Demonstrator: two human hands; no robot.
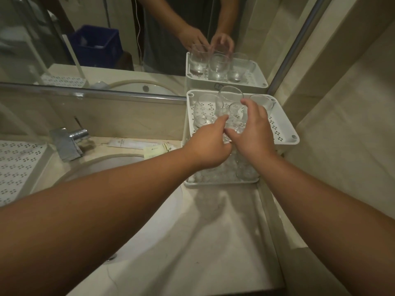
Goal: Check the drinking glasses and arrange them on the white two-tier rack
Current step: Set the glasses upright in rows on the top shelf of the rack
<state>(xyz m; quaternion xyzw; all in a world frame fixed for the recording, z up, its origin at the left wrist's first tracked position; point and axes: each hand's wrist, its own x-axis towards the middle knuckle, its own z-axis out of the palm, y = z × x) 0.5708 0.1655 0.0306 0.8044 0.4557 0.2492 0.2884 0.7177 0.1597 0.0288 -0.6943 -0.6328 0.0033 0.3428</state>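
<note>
The white two-tier rack stands on the counter against the mirror at the right. On its top tier stand clear drinking glasses: one at the left, a taller one at the back, one at the back right. Both hands meet over the top tier around a front glass. My left hand touches its near side and my right hand wraps it from the right. More glasses sit on the lower tier, partly hidden by my wrists.
A white sink basin with a chrome tap lies left of the rack. Paper sachets lie on the counter behind the basin. A perforated white tray sits at far left. The mirror reflects the rack and a person.
</note>
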